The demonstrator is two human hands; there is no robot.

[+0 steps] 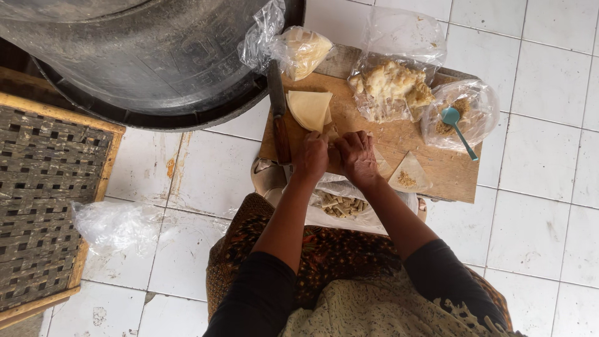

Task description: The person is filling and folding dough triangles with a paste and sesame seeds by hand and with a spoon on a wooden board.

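Note:
My left hand (311,156) and my right hand (358,157) are side by side on a wooden board (437,168), fingers curled down over a thin pastry wrapper that they mostly hide. A stack of folded pale wrappers (309,109) lies just beyond my left hand. To the right of my right hand lies a triangular wrapper with a spot of filling (407,175). A knife with a wooden handle (279,112) rests along the board's left edge.
On the board's far side stand a bag of crumbly filling (392,87), a bag with a teal spoon (458,128) and a bag of wrappers (302,50). Rolled pieces (340,205) lie in plastic near my lap. A large dark pan (156,62), woven tray (43,200) and crumpled plastic (115,224) sit at left.

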